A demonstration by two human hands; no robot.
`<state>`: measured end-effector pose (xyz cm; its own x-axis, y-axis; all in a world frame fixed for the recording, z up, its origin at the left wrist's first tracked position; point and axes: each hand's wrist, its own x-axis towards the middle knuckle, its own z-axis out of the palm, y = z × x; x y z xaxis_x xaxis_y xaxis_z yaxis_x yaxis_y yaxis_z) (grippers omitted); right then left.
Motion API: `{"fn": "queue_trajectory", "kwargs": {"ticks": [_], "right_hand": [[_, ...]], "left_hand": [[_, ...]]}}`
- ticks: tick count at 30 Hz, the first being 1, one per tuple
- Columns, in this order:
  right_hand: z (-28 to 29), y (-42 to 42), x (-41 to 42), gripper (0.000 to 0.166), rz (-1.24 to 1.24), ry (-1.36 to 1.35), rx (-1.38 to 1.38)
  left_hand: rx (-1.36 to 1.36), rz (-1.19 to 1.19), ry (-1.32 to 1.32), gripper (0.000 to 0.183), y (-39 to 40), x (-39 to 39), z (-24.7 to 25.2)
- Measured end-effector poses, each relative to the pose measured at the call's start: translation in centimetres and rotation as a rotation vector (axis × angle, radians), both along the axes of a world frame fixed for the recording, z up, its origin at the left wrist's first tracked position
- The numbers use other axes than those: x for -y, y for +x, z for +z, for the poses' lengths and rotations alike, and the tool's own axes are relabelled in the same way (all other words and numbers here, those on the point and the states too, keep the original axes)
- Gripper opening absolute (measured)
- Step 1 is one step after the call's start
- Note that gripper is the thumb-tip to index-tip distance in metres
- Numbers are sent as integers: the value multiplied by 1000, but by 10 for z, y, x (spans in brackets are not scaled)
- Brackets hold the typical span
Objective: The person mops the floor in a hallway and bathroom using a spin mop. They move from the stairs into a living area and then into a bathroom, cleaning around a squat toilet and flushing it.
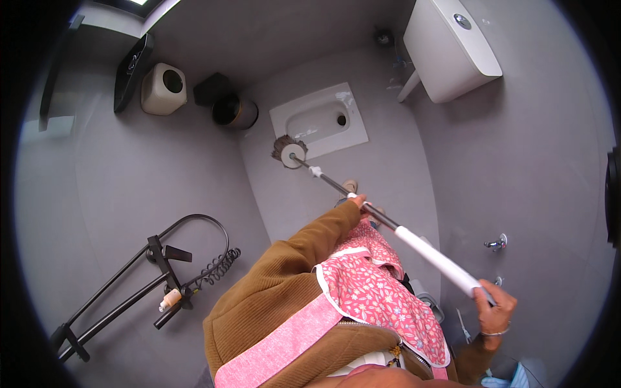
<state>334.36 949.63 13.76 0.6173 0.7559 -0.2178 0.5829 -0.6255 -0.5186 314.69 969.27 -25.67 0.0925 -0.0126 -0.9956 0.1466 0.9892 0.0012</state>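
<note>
Both my hands hold a spin mop by its long handle [432,257], which slants across the view from lower right to upper left. My right hand [496,306], with a bracelet at the wrist, grips the white sleeve near the top end. Midway along the pole my left hand [360,204] is closed around it, its fingers partly hidden. The mop's round white head [293,156] with grey-brown strands [283,144] rests at the near left corner of a white squat toilet pan [325,121].
A black bin [235,111] stands left of the pan. High on the right wall hangs a white cistern [451,53]; a tap [496,242] sticks out below. On the left wall are a black shower set [165,271], a tissue box [164,89] and a black shelf [132,72].
</note>
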Motion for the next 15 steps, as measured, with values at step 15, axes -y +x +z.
{"fn": "queue_trajectory", "kwargs": {"ticks": [15], "right_hand": [[47,-17,-54,6,291,241,390]], "left_hand": [[452,409,125,10,90,-62,14]]}}
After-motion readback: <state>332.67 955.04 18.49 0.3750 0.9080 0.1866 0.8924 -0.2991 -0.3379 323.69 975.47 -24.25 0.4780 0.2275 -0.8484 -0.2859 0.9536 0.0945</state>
